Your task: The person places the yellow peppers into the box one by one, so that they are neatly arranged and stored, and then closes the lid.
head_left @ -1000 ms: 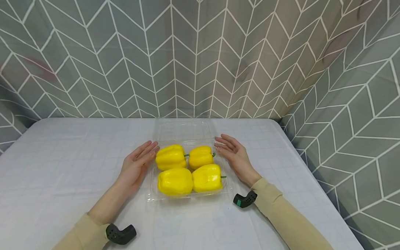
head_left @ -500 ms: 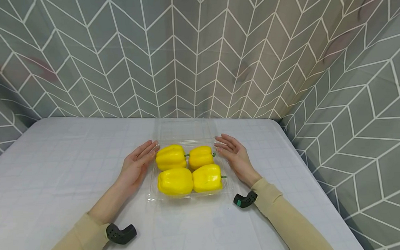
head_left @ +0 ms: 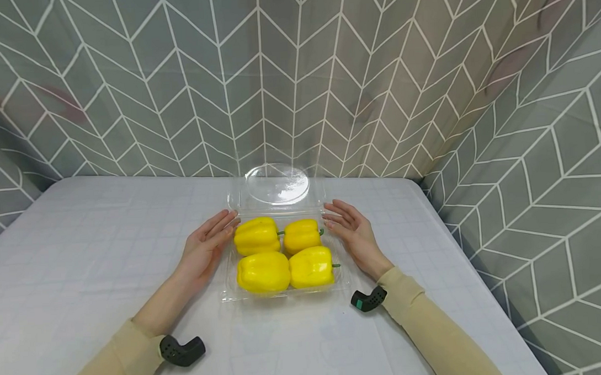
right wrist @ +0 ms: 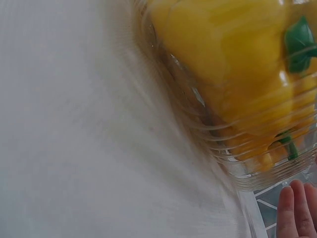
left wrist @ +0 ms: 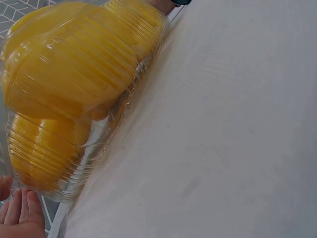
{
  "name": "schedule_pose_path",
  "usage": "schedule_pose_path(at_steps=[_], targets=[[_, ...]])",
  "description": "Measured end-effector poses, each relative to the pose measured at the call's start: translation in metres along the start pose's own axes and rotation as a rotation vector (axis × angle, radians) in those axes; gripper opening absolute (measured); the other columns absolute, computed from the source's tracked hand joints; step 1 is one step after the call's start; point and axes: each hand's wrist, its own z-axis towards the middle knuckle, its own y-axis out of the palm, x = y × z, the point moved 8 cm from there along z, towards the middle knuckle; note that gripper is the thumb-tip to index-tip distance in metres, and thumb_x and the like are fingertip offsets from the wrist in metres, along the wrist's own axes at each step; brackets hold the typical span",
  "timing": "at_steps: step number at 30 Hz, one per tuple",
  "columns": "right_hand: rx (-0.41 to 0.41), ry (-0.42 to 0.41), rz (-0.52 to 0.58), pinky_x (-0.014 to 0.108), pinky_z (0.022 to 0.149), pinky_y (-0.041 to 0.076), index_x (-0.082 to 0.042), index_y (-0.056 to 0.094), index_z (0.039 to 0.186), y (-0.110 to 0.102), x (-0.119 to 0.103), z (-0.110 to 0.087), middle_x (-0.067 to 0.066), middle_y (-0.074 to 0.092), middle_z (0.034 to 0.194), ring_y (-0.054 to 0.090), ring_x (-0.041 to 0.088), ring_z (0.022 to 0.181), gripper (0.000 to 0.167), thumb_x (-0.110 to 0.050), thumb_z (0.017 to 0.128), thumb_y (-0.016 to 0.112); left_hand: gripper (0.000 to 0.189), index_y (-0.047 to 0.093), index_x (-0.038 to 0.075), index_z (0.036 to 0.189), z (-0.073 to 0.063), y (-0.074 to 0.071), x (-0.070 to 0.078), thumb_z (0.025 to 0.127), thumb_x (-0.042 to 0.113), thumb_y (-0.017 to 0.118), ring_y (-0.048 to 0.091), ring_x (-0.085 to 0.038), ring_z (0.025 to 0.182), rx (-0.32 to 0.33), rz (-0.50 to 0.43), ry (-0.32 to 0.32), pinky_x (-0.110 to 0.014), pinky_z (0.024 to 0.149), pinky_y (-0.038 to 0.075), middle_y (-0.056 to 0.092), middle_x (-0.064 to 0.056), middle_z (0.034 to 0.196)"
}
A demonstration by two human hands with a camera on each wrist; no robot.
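Several yellow bell peppers with green stems lie in a clear plastic clamshell container. Its hinged lid stands tilted up at the far side, catching a bright reflection. My left hand is at the container's far left corner, fingers extended. On the opposite side, my right hand has its fingers stretched to the far right corner. The left wrist view shows fingertips by the ribbed wall; in the right wrist view fingertips appear beyond the far end. Whether they touch the lid cannot be made out.
The table is covered by a white cloth. Grey curtains with white chevron lines hang behind and to the right. Black devices are worn at both wrists, below beige sleeves.
The container's lid has tilted up from lying back, and a bright reflection now shows on it. Both hands have stayed almost in place; the peppers have not moved.
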Motion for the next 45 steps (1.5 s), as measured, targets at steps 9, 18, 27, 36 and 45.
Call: schedule_pose_path(at_steps=[9, 18, 27, 36, 45], targets=[[-0.012, -0.026, 0.024, 0.026, 0.103, 0.05, -0.001, 0.032, 0.152, 0.001, -0.0034, -0.0004, 0.015, 0.046, 0.151, 0.053, 0.028, 0.132, 0.061, 0.003, 0.098, 0.059, 0.069, 0.023, 0.006, 0.158, 0.0005, 0.0004, 0.0008, 0.101, 0.013, 0.061, 0.059, -0.002, 0.122, 0.005, 0.009, 0.003, -0.016, 0.104, 0.044, 0.037, -0.009, 0.16], [-0.008, -0.031, -0.008, 0.026, 0.103, 0.05, -0.005, 0.034, 0.153, 0.0001, -0.0032, -0.0003, 0.015, 0.046, 0.149, 0.055, 0.025, 0.129, 0.061, 0.003, 0.097, 0.06, 0.066, 0.024, 0.005, 0.158, -0.0002, 0.0014, 0.0018, 0.102, 0.011, 0.058, 0.059, -0.002, 0.122, 0.0, -0.001, 0.01, -0.016, 0.104, 0.045, 0.036, -0.01, 0.16], [-0.009, -0.041, -0.027, 0.026, 0.102, 0.051, -0.004, 0.037, 0.152, -0.0002, -0.0045, -0.0006, 0.017, 0.047, 0.146, 0.056, 0.021, 0.126, 0.06, 0.003, 0.097, 0.061, 0.066, 0.022, 0.004, 0.158, -0.0002, 0.0017, 0.0021, 0.102, 0.01, 0.057, 0.058, -0.004, 0.125, -0.015, 0.01, 0.028, -0.016, 0.104, 0.044, 0.035, -0.012, 0.161], [-0.003, -0.045, -0.041, 0.024, 0.101, 0.051, 0.0, 0.037, 0.15, -0.0011, -0.0038, -0.0003, 0.018, 0.049, 0.145, 0.057, 0.021, 0.126, 0.058, 0.001, 0.097, 0.061, 0.065, 0.022, 0.005, 0.159, -0.0014, 0.002, 0.0029, 0.103, 0.009, 0.056, 0.058, -0.004, 0.125, -0.038, 0.004, 0.058, -0.017, 0.105, 0.044, 0.037, -0.011, 0.159], [0.008, -0.061, -0.034, 0.026, 0.102, 0.052, -0.001, 0.045, 0.142, -0.0024, -0.0039, -0.0003, 0.019, 0.05, 0.143, 0.058, 0.023, 0.125, 0.049, 0.001, 0.097, 0.061, 0.063, 0.026, 0.004, 0.157, -0.0022, 0.0013, 0.0033, 0.102, 0.009, 0.056, 0.058, -0.004, 0.124, -0.034, 0.032, 0.081, -0.016, 0.105, 0.044, 0.043, -0.008, 0.154]])
